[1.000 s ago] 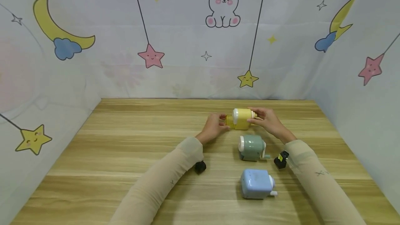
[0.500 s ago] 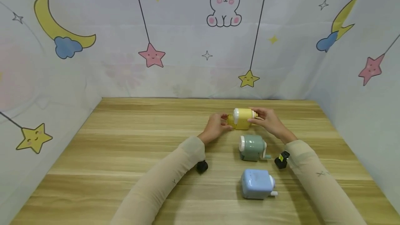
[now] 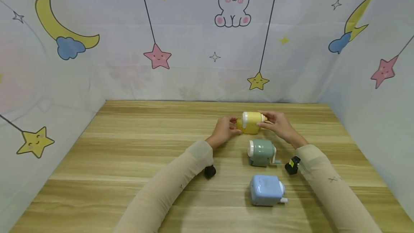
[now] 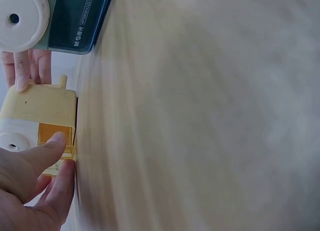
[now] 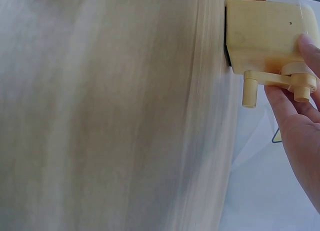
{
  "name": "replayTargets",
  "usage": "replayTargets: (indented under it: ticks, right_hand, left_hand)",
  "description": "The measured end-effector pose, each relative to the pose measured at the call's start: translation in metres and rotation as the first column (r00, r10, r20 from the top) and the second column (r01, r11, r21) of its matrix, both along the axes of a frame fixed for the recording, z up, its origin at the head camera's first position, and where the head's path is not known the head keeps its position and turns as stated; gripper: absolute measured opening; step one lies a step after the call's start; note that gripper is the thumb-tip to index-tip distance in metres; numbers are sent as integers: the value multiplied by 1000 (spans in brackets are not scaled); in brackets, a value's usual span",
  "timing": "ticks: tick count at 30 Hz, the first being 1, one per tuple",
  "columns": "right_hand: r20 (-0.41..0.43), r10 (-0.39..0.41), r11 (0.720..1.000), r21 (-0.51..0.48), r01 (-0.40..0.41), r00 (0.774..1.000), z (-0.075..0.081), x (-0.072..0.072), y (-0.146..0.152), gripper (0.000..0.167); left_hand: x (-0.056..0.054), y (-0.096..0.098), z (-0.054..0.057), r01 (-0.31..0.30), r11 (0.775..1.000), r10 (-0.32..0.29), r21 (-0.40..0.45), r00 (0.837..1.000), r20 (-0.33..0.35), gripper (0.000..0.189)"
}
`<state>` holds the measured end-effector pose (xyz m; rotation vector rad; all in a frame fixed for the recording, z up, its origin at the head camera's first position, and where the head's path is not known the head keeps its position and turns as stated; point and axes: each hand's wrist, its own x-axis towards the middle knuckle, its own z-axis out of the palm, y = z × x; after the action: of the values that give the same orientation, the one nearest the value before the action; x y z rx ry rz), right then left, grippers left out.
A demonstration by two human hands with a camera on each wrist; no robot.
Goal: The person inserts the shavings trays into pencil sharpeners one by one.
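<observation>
A yellow crank pencil sharpener (image 3: pixel 252 123) stands upright toward the back of the table. My left hand (image 3: pixel 223 130) pinches its clear orange shavings drawer (image 4: pixel 54 134) between thumb and fingers, and the drawer sticks partly out of the front. From the other side, my right hand (image 3: pixel 280 127) holds the yellow body near the crank, thumb on one side and fingers on the other. The crank handle (image 5: pixel 270 79) shows in the right wrist view. Nearer to me stand a green pencil sharpener (image 3: pixel 261 153) and a blue pencil sharpener (image 3: pixel 266 190).
The three sharpeners form a row on the wooden table (image 3: pixel 136 154), right of its middle. Behind the table hangs a white printed cloth (image 3: pixel 194 78), with cloth walls at both sides. Black wrist cameras (image 3: pixel 292 165) sit under the sleeves.
The left hand has moved slightly right, and the orange drawer has slid a little further into the yellow pencil sharpener. The right hand keeps its hold. The other sharpeners stay put.
</observation>
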<state>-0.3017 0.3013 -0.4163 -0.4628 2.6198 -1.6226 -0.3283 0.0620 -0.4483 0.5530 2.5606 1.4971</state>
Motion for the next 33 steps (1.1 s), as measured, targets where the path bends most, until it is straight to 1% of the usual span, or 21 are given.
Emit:
replayTargets:
  ticks: [11,19,28,33]
  right_hand:
    - [-11,-9,1000,9,9,1000,-3,-1,0,56]
    - [7,3,1000,-4,-3,1000,-3,-2,1,57]
    - [-10,-2,1000,16,2,1000,-2,-2,0,56]
    - [-2,-2,1000,12,2,1000,-3,-2,1,56]
  left_hand:
    - [-2,2,-2,-12,1000,12,3,1000,2,56]
    - [-2,4,-1,-24,1000,24,2,1000,1,56]
    - [-2,4,0,-13,1000,13,18,1000,3,55]
    - [-2,6,0,-11,1000,11,27,1000,5,55]
